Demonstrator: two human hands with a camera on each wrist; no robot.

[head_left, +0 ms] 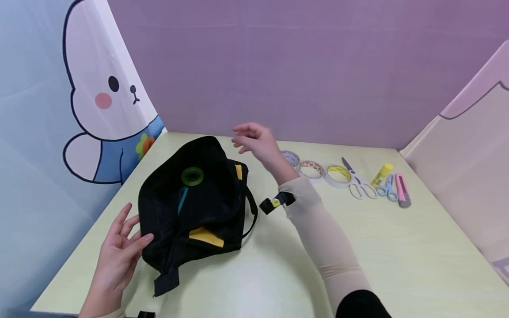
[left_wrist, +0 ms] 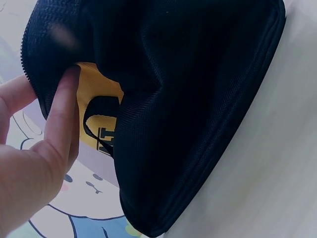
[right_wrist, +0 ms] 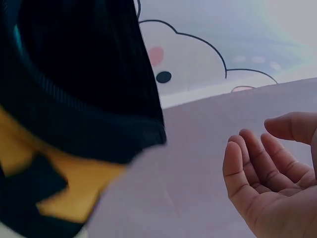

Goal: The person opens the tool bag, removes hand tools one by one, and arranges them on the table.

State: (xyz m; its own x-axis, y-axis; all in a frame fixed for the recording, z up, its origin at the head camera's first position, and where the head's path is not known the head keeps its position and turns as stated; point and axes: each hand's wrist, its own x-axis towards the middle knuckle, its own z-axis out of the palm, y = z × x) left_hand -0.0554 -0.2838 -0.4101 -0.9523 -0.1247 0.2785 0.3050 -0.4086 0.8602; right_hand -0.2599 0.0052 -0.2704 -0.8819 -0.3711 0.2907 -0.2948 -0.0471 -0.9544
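A black backpack (head_left: 159, 212) with yellow patches stands on the table, its zipped mouth gaping. Inside it lie a green tape roll (head_left: 185, 182) and a slim teal item (head_left: 183, 199) whose kind is unclear. My left hand (head_left: 113, 260) pinches the bag's left edge, the thumb on the near side and fingers on the other. In the left wrist view, the zipper teeth (left_wrist: 23, 57) run along that edge. Beyond the bag's upper right, my right hand (head_left: 258, 143) is raised with loosely bent fingers, holding nothing and apart from the backpack (right_wrist: 74, 114).
To the right, a row holds several tape rolls (head_left: 338, 182), white-handled scissors (head_left: 355, 179), a yellow glue stick (head_left: 381, 175), small blue scissors (head_left: 387, 190) and a pink-and-grey box cutter (head_left: 402, 190). A purple backdrop (head_left: 318, 79) rises behind the table (head_left: 397, 256).
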